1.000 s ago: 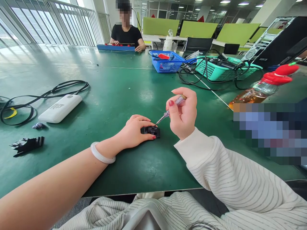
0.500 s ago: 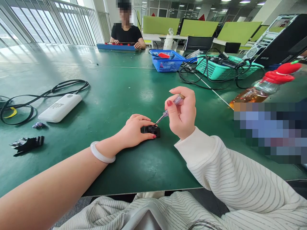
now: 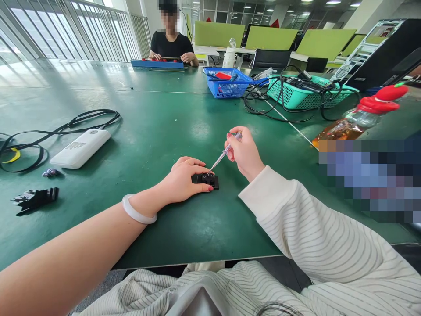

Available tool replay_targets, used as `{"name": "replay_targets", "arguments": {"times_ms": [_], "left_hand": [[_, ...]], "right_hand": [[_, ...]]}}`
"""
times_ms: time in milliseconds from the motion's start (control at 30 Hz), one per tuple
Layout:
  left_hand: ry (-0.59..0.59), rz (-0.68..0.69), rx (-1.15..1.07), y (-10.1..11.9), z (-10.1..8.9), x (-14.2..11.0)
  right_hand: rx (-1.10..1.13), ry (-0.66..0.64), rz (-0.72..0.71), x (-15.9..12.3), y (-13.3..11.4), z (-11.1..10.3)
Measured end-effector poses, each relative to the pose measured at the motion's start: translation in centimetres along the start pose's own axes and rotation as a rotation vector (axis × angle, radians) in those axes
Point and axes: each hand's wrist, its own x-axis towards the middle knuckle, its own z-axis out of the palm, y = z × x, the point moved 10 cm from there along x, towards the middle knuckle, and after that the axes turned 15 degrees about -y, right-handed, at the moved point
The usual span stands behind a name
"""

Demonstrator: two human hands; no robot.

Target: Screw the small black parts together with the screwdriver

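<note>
A small black part (image 3: pixel 207 179) lies on the green table (image 3: pixel 158 131) near its front edge. My left hand (image 3: pixel 184 180) rests on the table with its fingers closed round the part's left side, pinning it down. My right hand (image 3: pixel 244 152) grips a small screwdriver (image 3: pixel 223 155) with a clear handle. The shaft slants down to the left. Its tip hovers just above the part, by my left fingertips.
A white power bank (image 3: pixel 79 148) with black cables (image 3: pixel 59 129) lies at the left, with black plastic pieces (image 3: pixel 34 197) nearer me. A blue basket (image 3: pixel 228 83) and a teal basket (image 3: pixel 302 94) stand at the back. A red-capped bottle (image 3: pixel 362 116) lies at the right. Another person (image 3: pixel 171 44) sits across.
My right hand has turned and lowered its wrist. The screwdriver's tip has lifted a little off the black part. My left hand has stayed put.
</note>
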Motion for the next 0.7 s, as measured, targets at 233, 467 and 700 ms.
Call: {"name": "replay_targets", "arguments": {"times_ms": [233, 467, 700], "left_hand": [[0.000, -0.002, -0.015, -0.2, -0.1, -0.1], [-0.013, -0.028, -0.029, 0.0, 0.0, -0.1], [-0.004, -0.029, -0.006, 0.0, 0.0, -0.1]], "right_hand": [[0.077, 0.023, 0.169, -0.3, 2.0, 0.1], [0.096, 0.015, 0.226, -0.9, 2.3, 0.4], [0.118, -0.074, 0.161, -1.5, 1.5, 2.8]]}}
